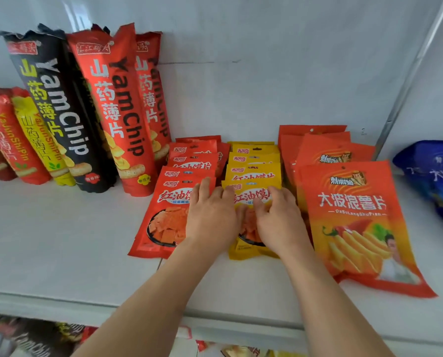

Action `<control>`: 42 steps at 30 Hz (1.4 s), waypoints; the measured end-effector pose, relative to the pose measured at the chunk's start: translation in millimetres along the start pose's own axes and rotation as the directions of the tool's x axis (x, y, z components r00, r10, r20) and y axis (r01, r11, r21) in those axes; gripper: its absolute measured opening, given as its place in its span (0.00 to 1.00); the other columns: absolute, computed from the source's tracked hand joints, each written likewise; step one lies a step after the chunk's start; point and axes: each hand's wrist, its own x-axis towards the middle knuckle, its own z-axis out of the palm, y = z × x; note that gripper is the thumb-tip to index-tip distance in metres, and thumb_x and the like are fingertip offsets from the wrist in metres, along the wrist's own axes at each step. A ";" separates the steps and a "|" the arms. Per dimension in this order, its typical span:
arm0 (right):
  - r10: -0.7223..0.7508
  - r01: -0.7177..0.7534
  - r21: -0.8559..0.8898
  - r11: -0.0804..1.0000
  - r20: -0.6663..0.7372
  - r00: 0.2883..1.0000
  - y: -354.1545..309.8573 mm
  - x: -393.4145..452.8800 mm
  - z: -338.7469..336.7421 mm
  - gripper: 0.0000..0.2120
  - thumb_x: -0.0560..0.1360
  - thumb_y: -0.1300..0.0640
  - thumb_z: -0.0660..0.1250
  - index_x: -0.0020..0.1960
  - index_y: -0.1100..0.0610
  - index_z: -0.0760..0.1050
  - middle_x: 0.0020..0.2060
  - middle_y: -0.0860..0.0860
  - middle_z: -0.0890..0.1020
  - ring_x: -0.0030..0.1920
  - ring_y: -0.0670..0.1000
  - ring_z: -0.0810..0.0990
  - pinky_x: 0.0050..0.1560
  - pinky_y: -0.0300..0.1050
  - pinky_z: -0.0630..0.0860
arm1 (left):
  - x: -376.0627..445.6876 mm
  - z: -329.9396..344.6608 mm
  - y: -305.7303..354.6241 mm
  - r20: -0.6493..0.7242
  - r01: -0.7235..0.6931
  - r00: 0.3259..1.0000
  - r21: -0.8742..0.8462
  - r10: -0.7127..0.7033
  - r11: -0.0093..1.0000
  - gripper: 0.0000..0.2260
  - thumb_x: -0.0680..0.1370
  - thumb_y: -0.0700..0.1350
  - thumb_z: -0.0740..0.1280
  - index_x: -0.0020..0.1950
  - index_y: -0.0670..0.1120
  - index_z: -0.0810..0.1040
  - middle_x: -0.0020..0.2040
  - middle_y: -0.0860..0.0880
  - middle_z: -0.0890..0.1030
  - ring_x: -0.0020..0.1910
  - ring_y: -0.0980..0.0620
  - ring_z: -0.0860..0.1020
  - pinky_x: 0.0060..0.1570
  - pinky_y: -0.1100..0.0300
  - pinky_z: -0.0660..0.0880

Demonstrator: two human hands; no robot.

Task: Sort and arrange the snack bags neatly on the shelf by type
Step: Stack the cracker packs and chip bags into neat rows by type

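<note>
Squaring yellow snack bags (251, 173) on shelf (60, 240).

Left hand (211, 217) and right hand (279, 220) laid flat, fingers extended, pressing front yellow bag, probably to align row. Red bags (163, 215) touching left of yellow row; orange bags (354, 217) just right. Bare shelf toward front edge.

Two bare forearms reach in from the lower edge, with no sleeve, watch, ring or bracelet showing on either; the left hand (210, 215) and the right hand (279, 220) are ungloved, fingers slim, nails short and unpainted where they show
</note>
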 end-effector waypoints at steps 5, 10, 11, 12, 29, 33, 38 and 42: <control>0.047 -0.048 0.111 0.993 0.005 0.999 -3.9 -3.3 -3.2 0.27 0.83 0.47 0.57 0.78 0.55 0.58 0.75 0.56 0.63 0.72 0.59 0.67 0.69 0.52 0.65 | 4.5 1.1 6.1 -0.034 0.013 0.999 -0.044 -0.015 0.999 0.24 0.83 0.57 0.57 0.74 0.45 0.70 0.70 0.46 0.76 0.79 0.40 0.58 0.77 0.45 0.51; 0.082 -0.083 0.151 0.985 0.018 0.997 -6.3 -1.8 -4.2 0.27 0.84 0.47 0.55 0.79 0.55 0.54 0.75 0.56 0.63 0.72 0.58 0.68 0.67 0.50 0.67 | 10.2 -1.3 2.0 -0.053 0.025 0.998 -0.022 -0.027 0.999 0.24 0.83 0.56 0.59 0.75 0.43 0.69 0.70 0.44 0.76 0.78 0.39 0.60 0.76 0.44 0.53; 0.088 -0.090 0.150 0.984 0.021 0.996 -6.1 -1.5 -1.9 0.27 0.84 0.47 0.55 0.79 0.55 0.55 0.75 0.56 0.64 0.72 0.58 0.68 0.67 0.51 0.67 | 8.5 -2.9 1.8 -0.063 0.030 0.998 0.018 -0.029 0.999 0.25 0.83 0.56 0.59 0.74 0.43 0.70 0.68 0.43 0.78 0.77 0.38 0.61 0.76 0.43 0.54; 0.097 -0.100 0.148 0.984 0.025 0.995 -6.3 -2.0 0.7 0.27 0.84 0.47 0.55 0.79 0.55 0.55 0.74 0.56 0.65 0.71 0.59 0.68 0.67 0.52 0.67 | 6.3 -3.7 1.4 -0.074 0.031 0.997 0.051 -0.027 0.998 0.24 0.82 0.56 0.60 0.73 0.42 0.71 0.66 0.43 0.80 0.77 0.38 0.63 0.76 0.42 0.55; 0.159 -0.156 0.173 0.972 -0.008 0.987 0.8 6.8 8.5 0.24 0.83 0.46 0.53 0.74 0.57 0.64 0.69 0.59 0.72 0.68 0.61 0.71 0.68 0.55 0.68 | -7.0 -9.3 9.3 0.008 0.019 1.000 0.210 -0.022 0.978 0.22 0.83 0.53 0.54 0.73 0.42 0.70 0.58 0.42 0.83 0.71 0.36 0.69 0.76 0.36 0.46; 0.159 -0.157 0.140 0.978 -0.003 0.987 2.3 4.2 8.8 0.25 0.84 0.47 0.52 0.77 0.59 0.59 0.72 0.59 0.67 0.72 0.60 0.66 0.70 0.51 0.63 | -9.6 -10.7 7.1 -0.005 0.033 0.999 0.212 -0.033 0.977 0.23 0.83 0.55 0.55 0.71 0.43 0.72 0.58 0.42 0.82 0.68 0.36 0.72 0.75 0.35 0.48; 0.172 -0.172 0.138 0.975 0.012 0.985 1.0 6.3 7.5 0.28 0.84 0.45 0.51 0.79 0.59 0.56 0.76 0.58 0.63 0.75 0.58 0.61 0.73 0.49 0.59 | -11.6 -15.1 7.1 0.041 0.042 0.998 0.214 -0.052 0.976 0.24 0.83 0.57 0.54 0.71 0.44 0.71 0.61 0.42 0.80 0.69 0.37 0.70 0.75 0.34 0.47; 0.155 -0.156 0.102 0.982 0.016 0.988 -1.1 11.0 5.7 0.28 0.84 0.43 0.50 0.78 0.58 0.57 0.76 0.59 0.63 0.75 0.58 0.60 0.73 0.52 0.58 | -12.5 -18.7 9.2 0.082 0.059 0.994 0.214 -0.078 0.975 0.26 0.83 0.60 0.52 0.73 0.43 0.68 0.64 0.42 0.79 0.72 0.36 0.66 0.75 0.34 0.46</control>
